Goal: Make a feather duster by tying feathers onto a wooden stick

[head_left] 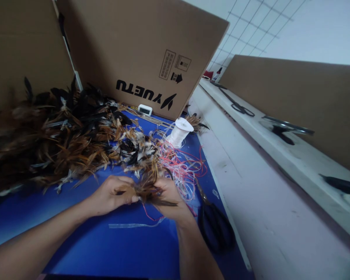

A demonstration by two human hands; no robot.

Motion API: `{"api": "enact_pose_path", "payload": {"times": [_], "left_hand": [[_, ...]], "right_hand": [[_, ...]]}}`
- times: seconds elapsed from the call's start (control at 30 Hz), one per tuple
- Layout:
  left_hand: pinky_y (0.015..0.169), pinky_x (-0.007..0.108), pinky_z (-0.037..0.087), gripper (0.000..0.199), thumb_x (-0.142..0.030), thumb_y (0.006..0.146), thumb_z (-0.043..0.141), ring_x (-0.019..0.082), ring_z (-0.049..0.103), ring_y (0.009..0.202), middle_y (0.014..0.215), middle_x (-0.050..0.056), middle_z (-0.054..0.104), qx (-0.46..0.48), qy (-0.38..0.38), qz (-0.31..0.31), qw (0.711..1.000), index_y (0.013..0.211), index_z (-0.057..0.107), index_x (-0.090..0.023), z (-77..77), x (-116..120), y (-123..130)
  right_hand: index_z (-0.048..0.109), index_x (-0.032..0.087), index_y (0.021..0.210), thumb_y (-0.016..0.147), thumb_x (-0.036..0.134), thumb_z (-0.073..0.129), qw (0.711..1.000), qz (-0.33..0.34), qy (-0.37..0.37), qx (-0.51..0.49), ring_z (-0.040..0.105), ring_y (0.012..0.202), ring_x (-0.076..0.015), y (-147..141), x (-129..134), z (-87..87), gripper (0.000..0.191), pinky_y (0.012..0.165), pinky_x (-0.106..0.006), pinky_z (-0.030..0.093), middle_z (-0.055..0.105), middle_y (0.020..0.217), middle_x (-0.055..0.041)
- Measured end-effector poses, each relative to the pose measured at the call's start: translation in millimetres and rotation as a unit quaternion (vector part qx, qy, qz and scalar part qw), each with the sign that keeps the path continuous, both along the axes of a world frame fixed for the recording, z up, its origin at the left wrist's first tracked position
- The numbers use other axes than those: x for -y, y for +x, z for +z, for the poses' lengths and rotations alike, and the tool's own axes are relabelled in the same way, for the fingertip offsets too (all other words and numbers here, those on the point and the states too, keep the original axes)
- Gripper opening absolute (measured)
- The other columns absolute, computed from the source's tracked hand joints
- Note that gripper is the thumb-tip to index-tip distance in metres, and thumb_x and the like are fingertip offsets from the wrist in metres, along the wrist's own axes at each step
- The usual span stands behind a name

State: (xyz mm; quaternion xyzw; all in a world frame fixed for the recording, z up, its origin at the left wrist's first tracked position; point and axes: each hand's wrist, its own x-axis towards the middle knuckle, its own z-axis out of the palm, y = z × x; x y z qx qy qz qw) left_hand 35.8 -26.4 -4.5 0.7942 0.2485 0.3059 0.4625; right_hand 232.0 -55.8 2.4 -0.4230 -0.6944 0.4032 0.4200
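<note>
My left hand pinches the base of a small bunch of brown and black feathers above the blue table. On the other side of the bunch, my right hand is closed around it, its fingertips partly hidden by the feathers. A thin red string hangs below the bunch between both hands. Beneath them a clear flat strip lies on the table. Tangled pink and white strings lie just beyond my right hand.
A large feather pile covers the left. Black-handled scissors lie right of my right forearm. Behind are a white spool, a small white digital device and a cardboard box. A white ledge holds tools.
</note>
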Motion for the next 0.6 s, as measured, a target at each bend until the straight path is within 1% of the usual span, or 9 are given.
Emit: {"api": "enact_pose_path", "payload": {"times": [0.07,0.17,0.27,0.37,0.43,0.53,0.6], "left_hand": [[0.052,0.019,0.04,0.028,-0.026,0.083,0.06,0.009,0.054,0.056,0.063,0.001,0.058,0.008,-0.006,0.008,1.0,0.058,0.062,-0.013,1.8,0.3,0.1],[0.053,0.019,0.041,0.03,-0.025,0.083,0.06,0.009,0.055,0.056,0.061,0.001,0.058,0.025,0.0,0.013,1.0,0.056,0.061,-0.013,4.5,0.5,0.2],[0.052,0.019,0.041,0.031,-0.025,0.083,0.06,0.009,0.055,0.055,0.061,0.001,0.059,0.031,0.005,0.016,0.999,0.055,0.062,-0.013,5.7,0.4,0.1],[0.052,0.02,0.041,0.03,-0.025,0.083,0.061,0.009,0.055,0.055,0.061,0.001,0.059,0.036,0.004,0.012,0.999,0.055,0.062,-0.013,5.4,0.2,-0.4],[0.052,0.02,0.041,0.029,-0.024,0.082,0.062,0.009,0.055,0.055,0.061,0.0,0.059,0.039,0.002,0.011,0.999,0.055,0.062,-0.013,5.5,0.1,-0.8],[0.051,0.019,0.04,0.029,-0.023,0.082,0.061,0.008,0.054,0.054,0.059,0.0,0.058,0.041,0.008,0.013,0.999,0.054,0.062,-0.013,6.8,-0.5,-1.7],[0.051,0.019,0.04,0.031,-0.024,0.083,0.06,0.008,0.053,0.053,0.057,-0.001,0.056,0.039,0.024,0.016,0.999,0.053,0.062,-0.014,8.1,-1.4,-2.8]], "right_hand": [[0.07,0.017,0.076,0.072,0.034,0.072,0.999,0.019,-0.019,-0.026,0.061,0.071,-0.0175,-1.8,2.0,5.6,0.017,0.069,-0.03,0.051,0.067,0.076,-0.0048],[0.07,0.018,0.08,0.073,0.032,0.072,0.997,0.051,-0.018,-0.056,0.062,0.073,-0.0168,-2.7,3.2,12.7,0.016,0.072,-0.03,0.051,0.067,0.079,-0.0045],[0.07,0.017,0.086,0.073,0.032,0.073,0.996,0.053,-0.024,-0.068,0.062,0.077,-0.017,-2.3,3.1,14.7,0.02,0.074,-0.03,0.052,0.067,0.083,-0.0049],[0.069,0.017,0.09,0.073,0.034,0.072,0.993,0.058,-0.056,-0.087,0.062,0.079,-0.0174,-3.1,3.3,14.9,0.024,0.076,-0.031,0.052,0.068,0.086,-0.0058],[0.068,0.017,0.085,0.073,0.035,0.072,0.991,0.052,-0.061,-0.107,0.062,0.077,-0.0172,-4.4,3.5,15.5,0.022,0.074,-0.031,0.053,0.067,0.083,-0.0051],[0.066,0.019,0.076,0.07,0.034,0.074,0.989,0.025,-0.047,-0.136,0.062,0.069,-0.0153,-5.7,3.3,16.0,0.018,0.065,-0.028,0.053,0.066,0.075,-0.0024],[0.065,0.02,0.077,0.068,0.032,0.075,0.986,0.002,-0.05,-0.161,0.062,0.067,-0.0142,-5.2,2.3,15.1,0.018,0.064,-0.026,0.052,0.067,0.074,-0.0013]]}}
